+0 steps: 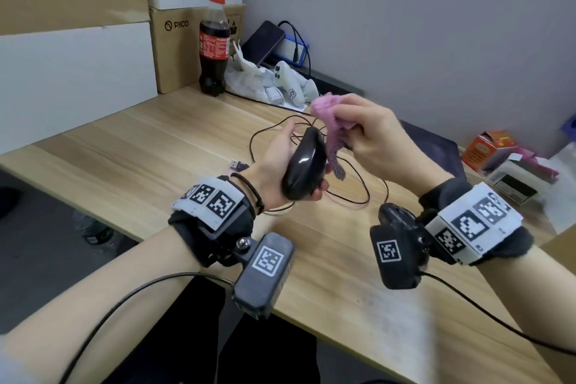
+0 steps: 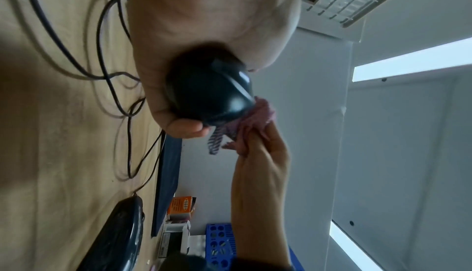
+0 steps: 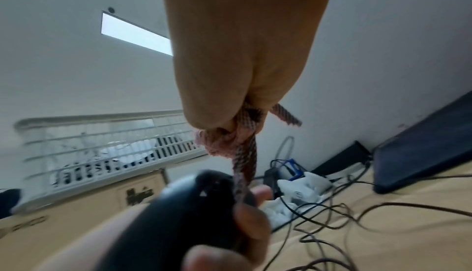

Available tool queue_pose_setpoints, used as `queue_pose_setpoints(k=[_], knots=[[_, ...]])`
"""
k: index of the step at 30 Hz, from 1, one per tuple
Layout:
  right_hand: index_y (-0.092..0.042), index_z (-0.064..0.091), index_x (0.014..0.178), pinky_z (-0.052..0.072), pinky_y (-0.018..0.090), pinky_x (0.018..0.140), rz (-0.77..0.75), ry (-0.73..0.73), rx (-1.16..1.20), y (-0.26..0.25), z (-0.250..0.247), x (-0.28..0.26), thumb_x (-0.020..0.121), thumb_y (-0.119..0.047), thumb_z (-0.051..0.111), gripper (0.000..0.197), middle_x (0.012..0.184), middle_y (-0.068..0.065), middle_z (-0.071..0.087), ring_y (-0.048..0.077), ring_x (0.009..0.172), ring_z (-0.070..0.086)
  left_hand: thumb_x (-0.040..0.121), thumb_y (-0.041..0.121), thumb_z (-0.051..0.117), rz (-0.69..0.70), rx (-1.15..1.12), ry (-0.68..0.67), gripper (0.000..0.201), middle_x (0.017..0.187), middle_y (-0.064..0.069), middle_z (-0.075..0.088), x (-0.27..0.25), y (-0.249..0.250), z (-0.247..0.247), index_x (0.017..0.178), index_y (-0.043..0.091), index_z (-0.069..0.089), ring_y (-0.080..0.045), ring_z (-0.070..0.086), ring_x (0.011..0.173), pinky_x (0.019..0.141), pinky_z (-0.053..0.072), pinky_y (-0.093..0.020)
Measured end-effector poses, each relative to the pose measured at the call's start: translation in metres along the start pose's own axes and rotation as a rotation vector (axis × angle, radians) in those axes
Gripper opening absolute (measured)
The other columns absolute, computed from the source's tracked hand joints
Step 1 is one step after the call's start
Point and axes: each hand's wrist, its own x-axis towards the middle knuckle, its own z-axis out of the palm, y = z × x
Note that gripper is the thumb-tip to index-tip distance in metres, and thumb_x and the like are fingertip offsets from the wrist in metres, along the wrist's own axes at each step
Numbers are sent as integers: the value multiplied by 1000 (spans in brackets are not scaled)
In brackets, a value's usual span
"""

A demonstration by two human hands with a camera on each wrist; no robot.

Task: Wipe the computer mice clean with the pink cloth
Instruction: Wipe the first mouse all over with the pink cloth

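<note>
A glossy black mouse (image 1: 304,165) is held up above the middle of the desk (image 1: 131,146), tilted on its side in the left hand (image 1: 280,150), whose palm cups it while thumb and fingers curl round its edges. Its cable (image 1: 349,184) loops on the desktop below. Just to its right, the right hand (image 1: 371,137) is raised, fingers bunched tight on the pink cloth (image 1: 330,121), whose loose end hangs against the mouse. A second black mouse (image 2: 120,233) lies near the desk's front edge.
</note>
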Motion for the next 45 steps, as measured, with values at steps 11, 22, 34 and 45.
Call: queue_pose_setpoints(k=[11, 22, 34, 45], knots=[[-8, 65, 86, 46, 37, 74, -59, -241, -221, -1, 3, 1, 80, 11, 46, 28, 107, 1, 62, 16, 92, 43, 80, 85, 35, -58, 84, -188, 83, 82, -12, 51, -11, 0, 2, 104, 7, 52, -23, 45, 59, 43, 39, -24], [-13, 38, 70, 35, 11, 68, -27, -2, 30, -8, 3, -15, 76, 22, 43, 36, 79, -13, 44, 0, 76, 43, 95, 51, 51, 152, -241, 20, 42, 90, -9, 64, -10, -4, -2, 105, 10, 60, -21, 65, 74, 67, 57, -29], [-31, 36, 80, 36, 21, 71, -104, -300, -127, 4, 19, -30, 67, 16, 34, 49, 92, -31, 46, 19, 79, 35, 95, 62, 39, 82, -41, 79, 57, 83, -10, 65, -15, -5, -16, 112, 14, 65, -20, 60, 62, 52, 51, -25], [-22, 36, 75, 32, 18, 68, -80, -190, -20, -14, 22, -30, 71, 12, 35, 34, 78, -22, 40, 5, 76, 36, 96, 60, 38, 119, -123, 68, 57, 93, -11, 68, -12, -1, -16, 105, 11, 65, -23, 65, 74, 66, 55, -29]])
